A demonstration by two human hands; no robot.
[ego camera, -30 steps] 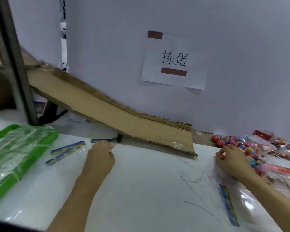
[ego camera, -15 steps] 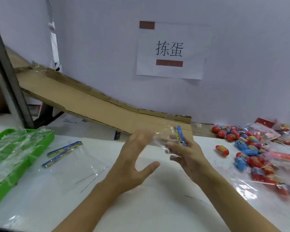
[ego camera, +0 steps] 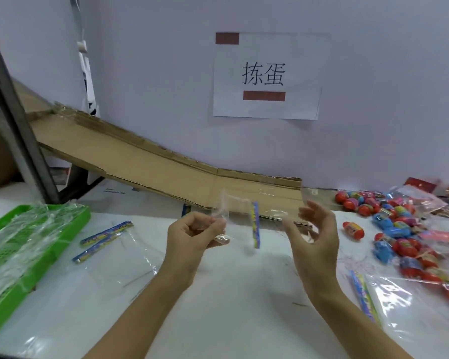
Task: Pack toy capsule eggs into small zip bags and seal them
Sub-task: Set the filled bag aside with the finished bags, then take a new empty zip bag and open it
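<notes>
Since half a second ago, I'm pinching the bag in my left hand; my right hand is spreading off it. Opening step; an egg needs fetching next.

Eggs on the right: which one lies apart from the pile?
The red egg lying alone on the table, just right of the right hand. The other eggs sit bunched further right.

Tray left, eggs right
</notes>
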